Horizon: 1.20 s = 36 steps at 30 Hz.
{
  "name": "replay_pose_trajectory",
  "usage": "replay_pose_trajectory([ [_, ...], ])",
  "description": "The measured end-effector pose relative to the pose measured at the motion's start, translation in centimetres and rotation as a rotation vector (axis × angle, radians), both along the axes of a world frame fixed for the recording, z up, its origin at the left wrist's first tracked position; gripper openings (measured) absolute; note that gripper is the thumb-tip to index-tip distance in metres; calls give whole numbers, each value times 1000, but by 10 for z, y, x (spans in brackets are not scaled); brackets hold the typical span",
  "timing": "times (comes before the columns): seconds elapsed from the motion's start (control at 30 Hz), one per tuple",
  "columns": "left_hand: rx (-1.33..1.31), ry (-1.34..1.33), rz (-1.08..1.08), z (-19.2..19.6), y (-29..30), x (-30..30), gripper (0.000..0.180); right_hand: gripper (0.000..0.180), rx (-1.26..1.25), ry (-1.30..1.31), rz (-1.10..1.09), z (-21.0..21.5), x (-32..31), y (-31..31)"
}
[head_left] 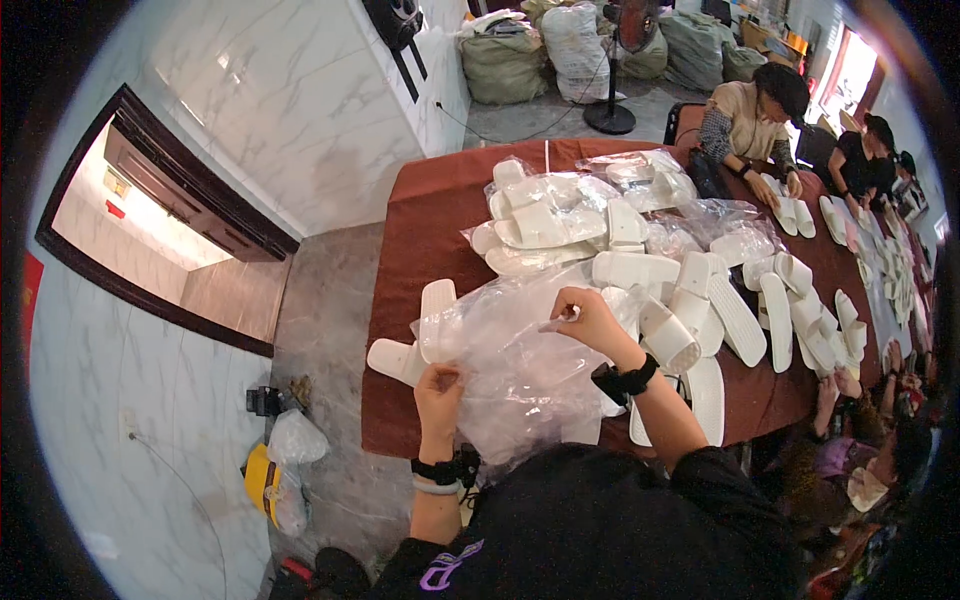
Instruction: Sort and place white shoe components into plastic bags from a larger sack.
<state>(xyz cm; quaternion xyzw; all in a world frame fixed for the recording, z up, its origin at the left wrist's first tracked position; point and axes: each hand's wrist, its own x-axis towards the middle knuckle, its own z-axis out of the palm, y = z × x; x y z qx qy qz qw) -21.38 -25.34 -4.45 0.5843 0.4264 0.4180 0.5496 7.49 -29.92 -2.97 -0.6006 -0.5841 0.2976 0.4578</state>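
Between my two hands a clear plastic bag point(515, 375) is spread out at the near edge of the table. My left hand point(438, 392) is closed, fingertips pinching the bag's left side. On its other side my right hand point(588, 322) pinches the film between thumb and fingers. Just beyond my left hand lie two white slide slippers, one upright in the picture point(437, 305) and one pointing left point(393, 361); the bag's edge overlaps the first. Loose white slippers point(670, 335) are heaped right of my right hand. Whether anything is inside the bag I cannot tell.
Bagged slippers point(545, 220) are piled farther back on the brown-covered table point(405, 215). A co-worker point(750, 130) handles slippers at the far right, with other people beyond. A standing fan point(610, 115) and stuffed sacks point(505, 65) stand behind. A doorway point(165, 230) opens at left.
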Motion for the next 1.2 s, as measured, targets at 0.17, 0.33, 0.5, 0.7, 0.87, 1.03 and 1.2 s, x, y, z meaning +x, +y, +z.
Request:
replay_pose_trajectory([
  [0.17, -13, 37, 8, 1, 0, 4, 16, 27, 284, -506, 16, 17, -1, -9],
  [0.33, -75, -192, -49, -2, 1, 2, 20, 33, 175, -472, 146, 41, 1, 1],
  [0.5, -88, -198, -71, -4, 1, 5, 25, 31, -17, -371, 151, 35, 1, 7],
  [0.7, -11, -80, -114, -3, -2, -6, 27, 22, 346, -438, 157, 44, -19, 1],
  [0.87, -13, -55, -84, 11, -6, 4, 27, 28, 433, -508, -7, 40, -22, 6],
  [1.03, 4, 7, -124, 16, -10, 3, 29, 22, 415, -460, -100, 40, -24, 7],
  [1.2, -61, -207, -99, 16, -7, 3, 28, 21, 249, -457, -10, 22, -5, 3],
])
